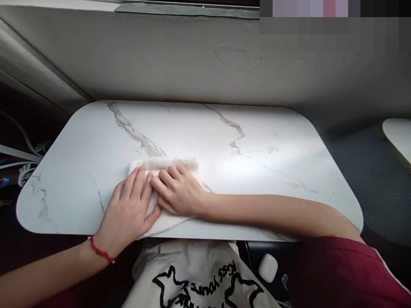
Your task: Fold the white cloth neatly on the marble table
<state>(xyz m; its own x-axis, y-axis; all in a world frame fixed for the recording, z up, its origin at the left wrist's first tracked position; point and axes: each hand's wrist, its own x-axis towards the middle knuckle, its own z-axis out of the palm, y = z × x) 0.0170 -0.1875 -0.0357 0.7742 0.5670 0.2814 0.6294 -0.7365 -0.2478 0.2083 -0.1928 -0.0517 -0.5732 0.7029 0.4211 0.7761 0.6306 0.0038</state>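
Observation:
A white cloth (171,222) lies on the marbled white tabletop (279,149), close to its front edge. Its far side forms a thick fold or roll. My left hand (128,205), with a red cord bracelet at the wrist, rests flat on the cloth's left part, fingers stretched out and slightly apart. Beside it, my right hand (180,190) has its fingers curled down onto the cloth's far fold. The right fingertips are partly hidden. The two hands touch or nearly touch between thumb and fingers.
Behind the tabletop rises a grey wall (160,60). White cables (22,160) hang at the left. Below the front edge are a light fabric with black lettering (205,273) and a small white case (268,268) on a dark surface. Another white edge (398,134) shows far right.

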